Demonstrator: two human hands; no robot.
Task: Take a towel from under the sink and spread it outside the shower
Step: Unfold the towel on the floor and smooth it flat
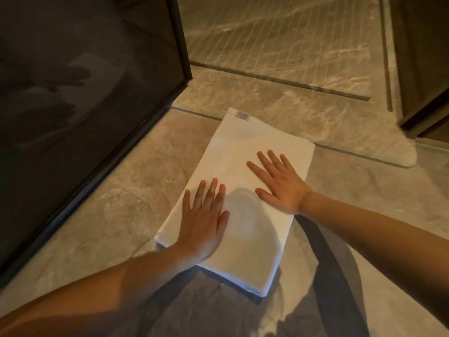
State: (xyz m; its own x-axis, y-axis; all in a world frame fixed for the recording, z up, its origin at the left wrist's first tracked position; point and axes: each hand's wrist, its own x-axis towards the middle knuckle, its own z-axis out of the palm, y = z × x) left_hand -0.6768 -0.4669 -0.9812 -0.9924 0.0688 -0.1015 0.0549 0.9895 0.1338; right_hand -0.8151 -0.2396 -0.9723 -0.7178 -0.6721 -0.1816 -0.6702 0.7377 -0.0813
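A white towel (243, 147), folded into a long rectangle with a small label at its far corner, lies flat on the marble floor just in front of the shower threshold. My left hand (204, 220) rests palm down on its near left part, fingers spread. My right hand (279, 183) lies palm down on its right side, fingers apart as well. Neither hand grips the cloth. The shadow of my head falls on the towel between the hands.
A dark glass shower panel (85, 93) with a black frame stands at the left and reflects my hand. A floor drain slot (279, 80) crosses the shower entrance. A dark wooden door or cabinet (422, 69) stands at the right.
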